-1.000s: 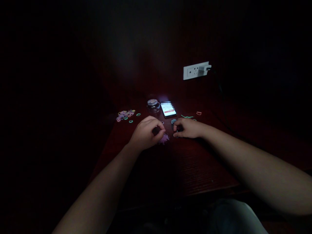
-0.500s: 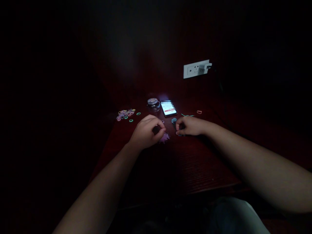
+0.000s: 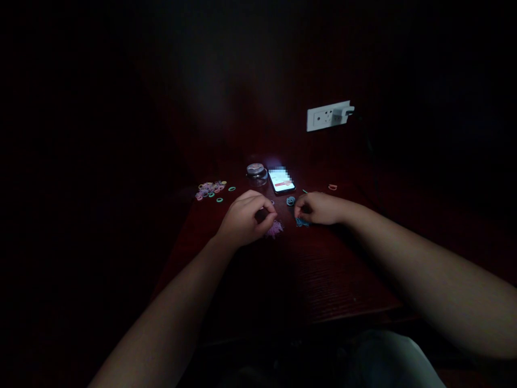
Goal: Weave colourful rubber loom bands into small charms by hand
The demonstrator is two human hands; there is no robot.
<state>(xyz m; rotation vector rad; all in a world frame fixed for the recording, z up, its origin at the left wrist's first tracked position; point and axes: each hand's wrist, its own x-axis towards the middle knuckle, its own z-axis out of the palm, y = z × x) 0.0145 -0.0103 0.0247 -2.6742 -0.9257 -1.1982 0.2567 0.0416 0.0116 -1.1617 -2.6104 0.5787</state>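
My left hand has thumb and forefinger pinched together just above a pile of small purple bands; whatever lies between the fingertips is too small to make out. My right hand is curled, its fingertips drawn together over a pile of small blue bands, and I cannot see what is in them. Between the hands, a little farther back, lies a cluster of grey-blue bands. A pale pink band shows partly behind my left fingers. One tip of a green strand sticks out behind my right hand.
A lit phone lies beyond the hands, beside a lidded clear jar. Mixed coloured bands are heaped at the left, with loose green ones nearby. An orange band lies right. A wall socket holds a plug.
My right fingertips have risen slightly, and the blue pile beneath them shows more. The green strand is now mostly covered by that hand. My left hand keeps its pinch; the view has shifted slightly.
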